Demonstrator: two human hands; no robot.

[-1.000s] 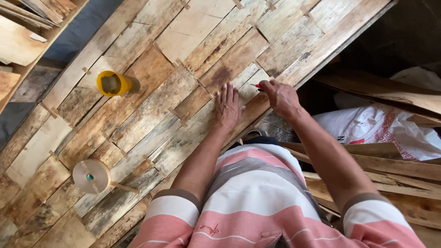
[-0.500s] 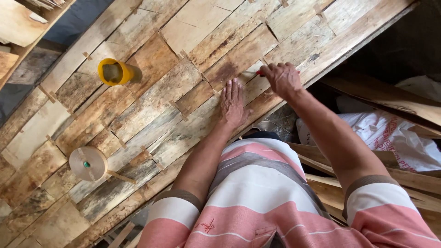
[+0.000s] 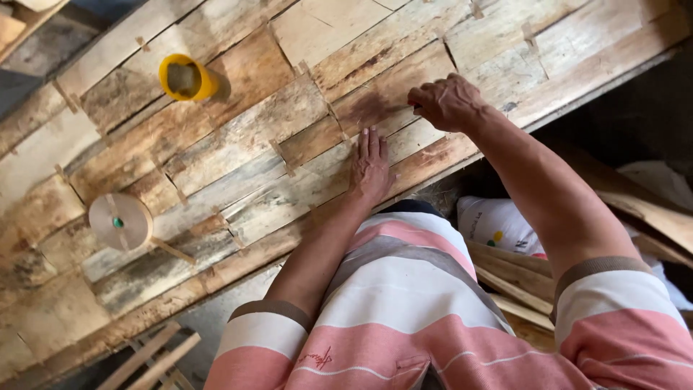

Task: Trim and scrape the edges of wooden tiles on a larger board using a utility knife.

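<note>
My left hand (image 3: 371,165) lies flat, fingers together, pressing on a sheet of joined wood veneer strips (image 3: 238,130) that covers the work table. My right hand (image 3: 449,102) is closed in a fist just beyond it, gripping a small tool whose reddish tip (image 3: 413,107) touches a dark veneer strip (image 3: 375,105); the tool itself is mostly hidden. Short pieces of brown tape cross the seams between strips.
A yellow cup (image 3: 186,78) stands on the veneer at the upper left. A roll of brown tape on a stand (image 3: 120,222) sits at the left. Loose wood strips (image 3: 155,354) lie below the table edge, and a white sack (image 3: 498,224) with scrap boards lies at the right.
My right hand has moved a little along the strip, away from the table edge. My left hand stays flat on the veneer. The view has shifted slightly.
</note>
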